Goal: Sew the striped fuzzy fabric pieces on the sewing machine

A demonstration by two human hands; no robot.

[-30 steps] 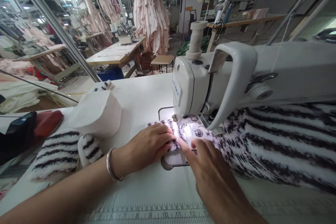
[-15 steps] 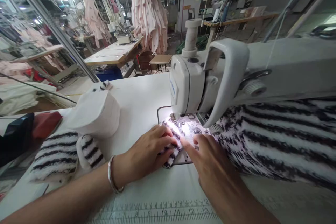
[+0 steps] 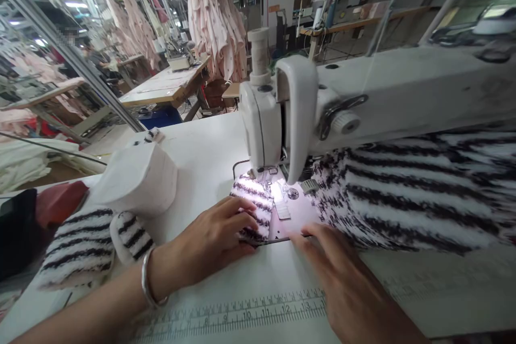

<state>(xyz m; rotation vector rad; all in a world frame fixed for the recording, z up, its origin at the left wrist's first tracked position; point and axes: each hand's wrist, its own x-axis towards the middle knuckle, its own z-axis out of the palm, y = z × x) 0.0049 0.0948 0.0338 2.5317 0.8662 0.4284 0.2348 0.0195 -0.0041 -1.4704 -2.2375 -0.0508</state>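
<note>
A small piece of black-and-white striped plush fabric (image 3: 262, 206) lies under the needle area of the white sewing machine (image 3: 262, 123), lit by its lamp. My left hand (image 3: 215, 234), with a silver bangle at the wrist, has its fingers closed on the left and near edge of this piece. The thumb's grip is partly hidden. To the right, my right hand (image 3: 336, 260) holds nothing; its fingers are apart near the front edge of the metal needle plate (image 3: 300, 220). A large striped plush fabric (image 3: 415, 193) is bunched under the machine arm, beyond that hand.
A printed ruler scale (image 3: 258, 312) runs along the table's front. At left lie a stack of white pieces (image 3: 137, 174), striped plush pieces (image 3: 83, 247) and red cloth (image 3: 60, 199). Behind stand another worktable (image 3: 161, 88) and hanging pink garments (image 3: 217, 27).
More of the small striped piece now shows, lying flatter beside the needle. My right hand has drawn back from it toward the table's front. The camera view has shifted right.
</note>
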